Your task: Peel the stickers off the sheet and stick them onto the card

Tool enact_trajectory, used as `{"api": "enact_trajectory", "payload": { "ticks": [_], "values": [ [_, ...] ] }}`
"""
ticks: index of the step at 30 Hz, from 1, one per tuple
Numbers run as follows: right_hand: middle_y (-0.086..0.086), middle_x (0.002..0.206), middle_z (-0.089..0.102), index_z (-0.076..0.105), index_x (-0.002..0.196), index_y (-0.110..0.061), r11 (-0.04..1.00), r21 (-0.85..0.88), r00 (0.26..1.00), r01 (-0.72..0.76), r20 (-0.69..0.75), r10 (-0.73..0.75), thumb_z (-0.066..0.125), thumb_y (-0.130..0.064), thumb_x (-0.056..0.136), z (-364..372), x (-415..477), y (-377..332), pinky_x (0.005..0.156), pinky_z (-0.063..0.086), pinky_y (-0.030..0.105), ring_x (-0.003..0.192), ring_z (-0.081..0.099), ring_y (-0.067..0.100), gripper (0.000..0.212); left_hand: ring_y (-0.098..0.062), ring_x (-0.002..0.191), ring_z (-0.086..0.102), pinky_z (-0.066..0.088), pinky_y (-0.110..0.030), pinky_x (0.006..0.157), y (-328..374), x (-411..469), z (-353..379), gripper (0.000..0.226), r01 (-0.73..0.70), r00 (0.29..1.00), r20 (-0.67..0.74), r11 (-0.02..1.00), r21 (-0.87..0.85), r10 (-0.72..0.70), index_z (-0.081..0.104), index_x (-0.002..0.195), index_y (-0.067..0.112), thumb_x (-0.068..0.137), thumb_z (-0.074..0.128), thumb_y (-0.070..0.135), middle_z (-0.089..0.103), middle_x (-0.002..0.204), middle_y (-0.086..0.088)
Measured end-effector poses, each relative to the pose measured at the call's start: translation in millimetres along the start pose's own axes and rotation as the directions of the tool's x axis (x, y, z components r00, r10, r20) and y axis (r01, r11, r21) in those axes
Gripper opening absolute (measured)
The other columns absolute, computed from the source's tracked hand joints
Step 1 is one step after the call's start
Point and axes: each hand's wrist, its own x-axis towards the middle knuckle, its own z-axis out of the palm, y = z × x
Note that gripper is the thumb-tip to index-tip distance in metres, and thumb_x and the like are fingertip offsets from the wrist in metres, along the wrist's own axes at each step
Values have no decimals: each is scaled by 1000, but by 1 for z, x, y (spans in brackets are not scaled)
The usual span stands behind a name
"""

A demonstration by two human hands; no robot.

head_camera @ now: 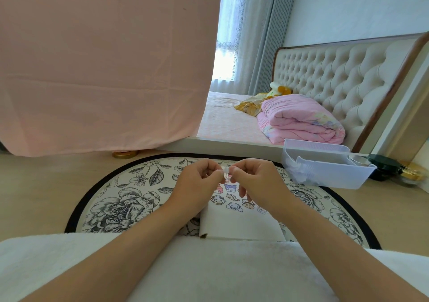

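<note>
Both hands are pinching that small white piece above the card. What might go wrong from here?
1. The white piece is tiny, pinched between the left hand and right hand; it may tear or fold onto itself while peeling.
2. The card already carries stickers under the hands; a new one could land overlapping them.

Black-and-white floral mat (pixel 130 199), pink quilt (pixel 299 120), peach sheet (pixel 104 65), white card (pixel 239 225)

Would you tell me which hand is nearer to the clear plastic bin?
Right. The right hand is just left of the bin; the left hand is farther left; both pinch one small sticker.
</note>
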Motion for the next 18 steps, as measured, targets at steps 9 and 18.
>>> {"api": "enact_trajectory", "payload": {
  "ticks": [9,18],
  "values": [
    [-12,71,70,73,76,-30,976,-194,992,100,-54,-112,67,-27,89,1,0,3,55,49,24,51,55,3,15,-20,76,72,50,-24,51,9,-7,-2,14,6,1000,4,999,-39,-6,76,90,19,94,62,16,77,81,5],
    [-8,70,73,80,82,-20,996,18,996,82,-49,-81,76,-21,87,-3,-1,-3,49,47,21,51,59,9,6,-21,66,71,43,-13,47,10,-7,1,14,-36,999,5,999,-3,36,72,86,15,95,62,12,77,77,2]
  ]
}}
